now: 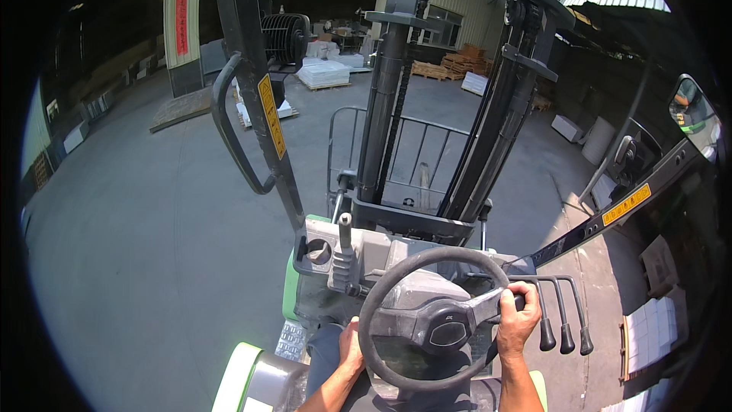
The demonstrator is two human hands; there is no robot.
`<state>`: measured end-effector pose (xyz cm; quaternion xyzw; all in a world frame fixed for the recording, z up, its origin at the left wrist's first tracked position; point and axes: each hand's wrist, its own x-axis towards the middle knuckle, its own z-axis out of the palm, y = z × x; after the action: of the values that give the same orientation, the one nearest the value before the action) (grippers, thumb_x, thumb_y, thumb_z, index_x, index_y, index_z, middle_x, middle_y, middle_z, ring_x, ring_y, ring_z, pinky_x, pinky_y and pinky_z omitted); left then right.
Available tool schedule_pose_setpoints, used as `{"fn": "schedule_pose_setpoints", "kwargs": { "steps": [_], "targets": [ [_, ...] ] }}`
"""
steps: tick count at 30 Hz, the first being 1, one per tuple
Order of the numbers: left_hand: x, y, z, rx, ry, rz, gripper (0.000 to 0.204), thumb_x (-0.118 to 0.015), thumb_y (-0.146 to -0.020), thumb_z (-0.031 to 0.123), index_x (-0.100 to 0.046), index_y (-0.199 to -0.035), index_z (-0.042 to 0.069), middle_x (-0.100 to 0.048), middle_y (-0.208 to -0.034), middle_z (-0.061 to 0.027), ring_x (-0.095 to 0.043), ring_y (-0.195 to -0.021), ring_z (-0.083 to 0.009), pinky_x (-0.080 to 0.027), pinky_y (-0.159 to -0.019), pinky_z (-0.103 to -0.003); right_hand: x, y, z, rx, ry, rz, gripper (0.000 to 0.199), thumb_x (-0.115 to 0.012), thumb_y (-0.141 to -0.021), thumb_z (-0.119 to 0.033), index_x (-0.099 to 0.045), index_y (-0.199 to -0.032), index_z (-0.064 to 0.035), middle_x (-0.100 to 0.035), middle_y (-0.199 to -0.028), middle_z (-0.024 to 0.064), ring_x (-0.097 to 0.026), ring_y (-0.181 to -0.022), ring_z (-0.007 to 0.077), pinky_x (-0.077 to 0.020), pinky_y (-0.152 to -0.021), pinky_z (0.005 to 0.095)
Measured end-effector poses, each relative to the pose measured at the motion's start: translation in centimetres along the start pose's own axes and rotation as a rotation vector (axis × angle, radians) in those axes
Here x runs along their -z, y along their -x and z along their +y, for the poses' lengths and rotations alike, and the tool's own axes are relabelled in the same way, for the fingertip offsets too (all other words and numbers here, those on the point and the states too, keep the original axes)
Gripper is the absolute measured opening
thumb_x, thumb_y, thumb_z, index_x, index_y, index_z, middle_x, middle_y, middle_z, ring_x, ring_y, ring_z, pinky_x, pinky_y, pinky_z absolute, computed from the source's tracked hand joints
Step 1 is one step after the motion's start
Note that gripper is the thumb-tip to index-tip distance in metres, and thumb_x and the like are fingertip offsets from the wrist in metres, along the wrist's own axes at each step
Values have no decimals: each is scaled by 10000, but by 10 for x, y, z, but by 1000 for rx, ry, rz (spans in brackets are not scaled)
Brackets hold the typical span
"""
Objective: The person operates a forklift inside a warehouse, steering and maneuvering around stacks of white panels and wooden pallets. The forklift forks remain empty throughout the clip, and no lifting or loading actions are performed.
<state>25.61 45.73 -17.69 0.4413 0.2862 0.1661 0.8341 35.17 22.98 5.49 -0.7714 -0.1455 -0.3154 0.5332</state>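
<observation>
In front of me is the dark round steering wheel (pixel 427 253) of a forklift. My right hand (pixel 518 320) is at the wheel's right side, its fingers closed around a black knob (pixel 520 302). Whether that knob belongs to the wheel or to a lever I cannot tell. My left hand (pixel 351 347) is low beside the wheel's left rim, above my leg; its fingers are mostly hidden behind the rim. Just right of my right hand hang several black-knobbed levers (pixel 566 339). A gear stick with a ribbed boot (pixel 345 263) rises from the dashboard left of the wheel.
Ahead stands the lift mast (pixel 385 107) with a barred load guard (pixel 427 141). Wrapped pallet stacks (pixel 324 72) and wooden pallets (pixel 461 62) sit farther off. A white stack (pixel 650 336) is close on the right. A pillar (pixel 183 23) and flat board (pixel 183 109) are on the left.
</observation>
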Motion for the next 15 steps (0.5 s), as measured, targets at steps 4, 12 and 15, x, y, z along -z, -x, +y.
{"fn": "schedule_pose_setpoints", "kwargs": {
  "steps": [4,12,15],
  "targets": [
    [-47,20,74,-202,-47,37,487,-353,-1050,441,-599,-897,49,-577,-711,2,-531,-613,-83,-430,-575,-231,16,-25,4,80,32,-46,69,-654,-790,-14,-608,-840,-10,-599,-820,76,-589,-761,191,-480,-716,312],
    [-109,19,102,-601,-569,131,433,-421,-1031,387,-536,-875,-1,-518,-765,-84,-471,-718,-201,-413,-699,-356,52,-59,37,180,16,-32,111,-687,-745,3,-623,-834,-16,-618,-794,98,-616,-733,242,-513,-688,336],
    [-133,-6,106,-687,-639,85,414,-443,-1024,362,-546,-880,-12,-548,-776,-104,-485,-708,-210,-422,-697,-369,61,-76,52,236,4,-17,137,-700,-723,15,-634,-836,-27,-621,-790,91,-620,-736,253,-514,-684,349]
  ]
}}
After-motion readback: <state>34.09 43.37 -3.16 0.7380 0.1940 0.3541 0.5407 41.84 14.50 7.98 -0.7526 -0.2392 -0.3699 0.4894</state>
